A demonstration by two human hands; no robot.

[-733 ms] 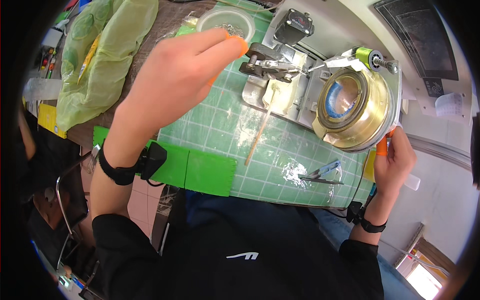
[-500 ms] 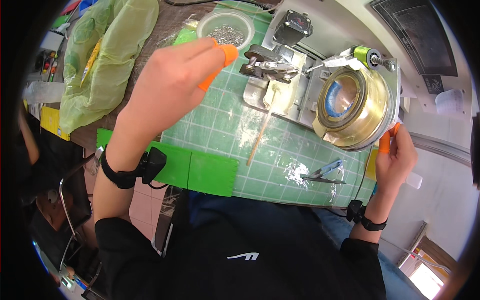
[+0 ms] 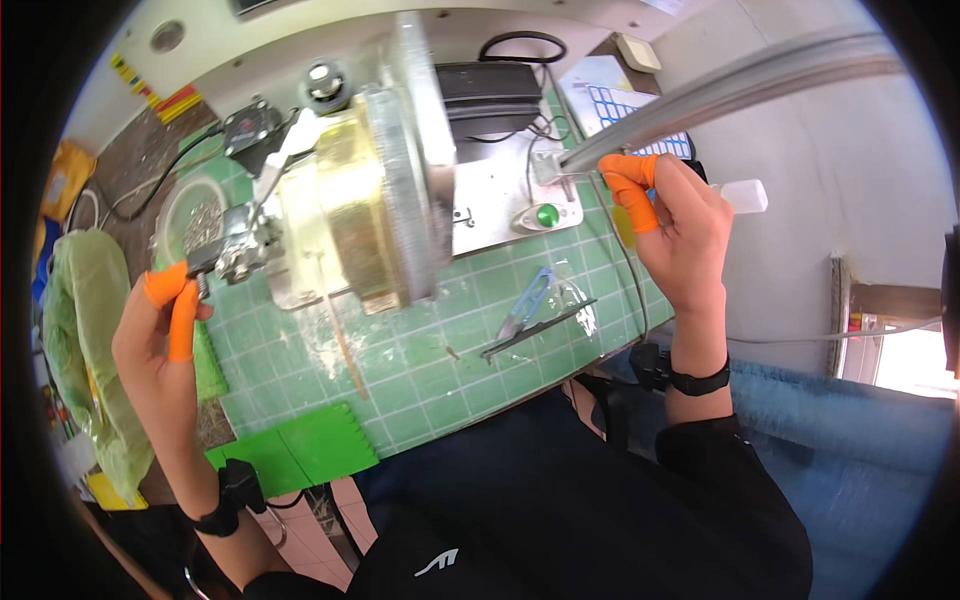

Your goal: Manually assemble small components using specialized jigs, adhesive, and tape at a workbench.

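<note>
Orange finger covers sit on the thumb and forefinger of both hands. My left hand (image 3: 160,325) is closed, its fingertips at the near end of a small metal clamp mechanism (image 3: 240,245); whatever they pinch is hidden. To the right of that mechanism stands a large yellowish translucent drum (image 3: 350,205), blurred in part. Out to the right, my right hand (image 3: 685,230) is closed with its fingertips together, beside a metal rail (image 3: 720,90). I cannot make out anything between them. A white bowl (image 3: 168,215) of small metal pieces lies beyond my left hand.
On the green gridded mat (image 3: 440,385) lie a thin wooden stick (image 3: 345,350), blue-handled snips (image 3: 527,300) and dark tweezers (image 3: 535,330). A metal base (image 3: 500,200) bears a green button (image 3: 547,215). A yellow-green plastic bag (image 3: 90,350) lies at the left; a green panel (image 3: 300,445) lies at the front.
The view has turned to the right. My left hand has left the bowl's rim and come to the clamp mechanism. My right hand has moved away from the drum, toward the rail.
</note>
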